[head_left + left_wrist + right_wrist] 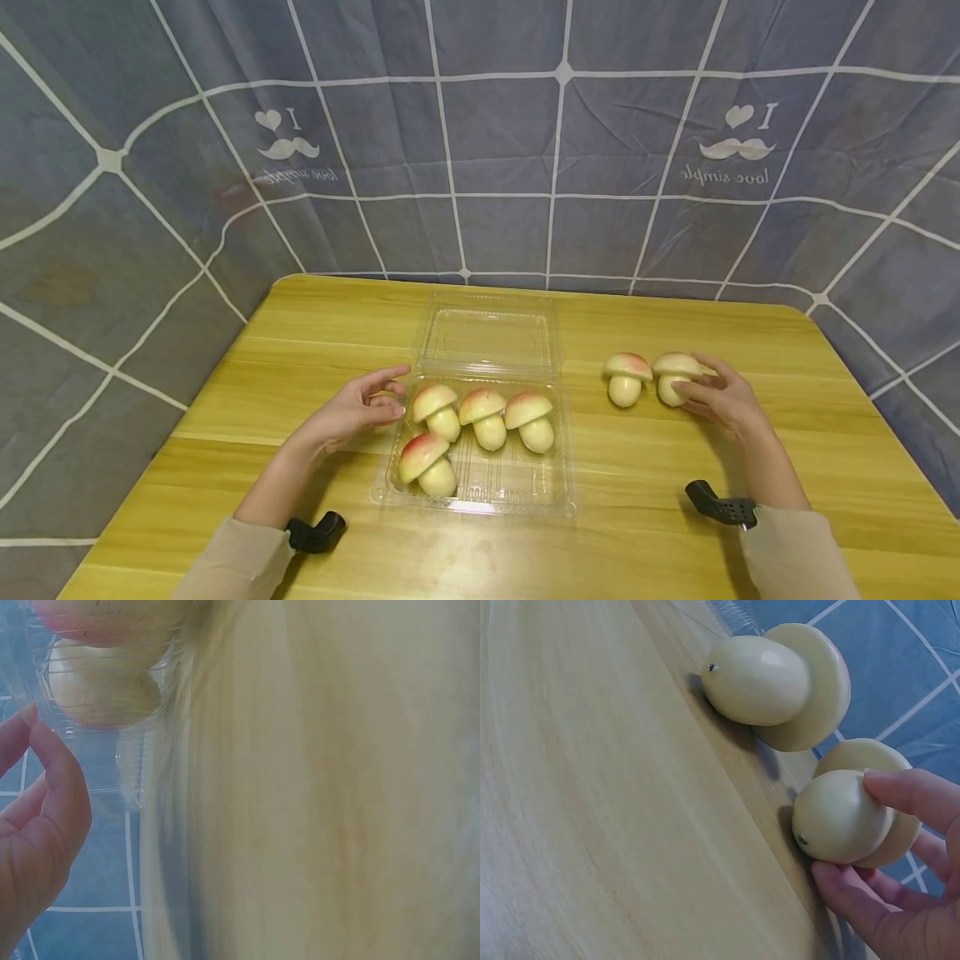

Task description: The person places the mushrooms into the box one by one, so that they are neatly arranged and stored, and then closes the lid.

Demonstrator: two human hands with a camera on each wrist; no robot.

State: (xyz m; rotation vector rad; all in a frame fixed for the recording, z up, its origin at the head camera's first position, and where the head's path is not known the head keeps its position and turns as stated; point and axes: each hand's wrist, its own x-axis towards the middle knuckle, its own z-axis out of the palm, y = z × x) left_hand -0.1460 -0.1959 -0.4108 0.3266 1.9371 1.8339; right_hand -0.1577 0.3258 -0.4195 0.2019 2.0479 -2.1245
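A clear plastic box point(517, 492) holds several mushroom-shaped pieces, three in a row point(489, 419) and one point(429, 465) in front at the left. My left hand point(363, 406) is at the box's left wall, fingers bent and holding nothing; the left wrist view shows the hand point(45, 817) beside the clear wall. On the table to the right lie two more mushroom pieces. My right hand point(717, 395) pinches the right one point(670, 367) between thumb and fingers; in the right wrist view it point(840, 817) is between the fingertips. The other point(626, 379) lies just left of it.
The box's clear lid point(487, 333) lies folded back behind it. A wooden table point(637, 517) bears everything, and a grey curtain point(495, 150) with white lines hangs around its back and sides. Black wrist mounts point(318, 533) are on both arms.
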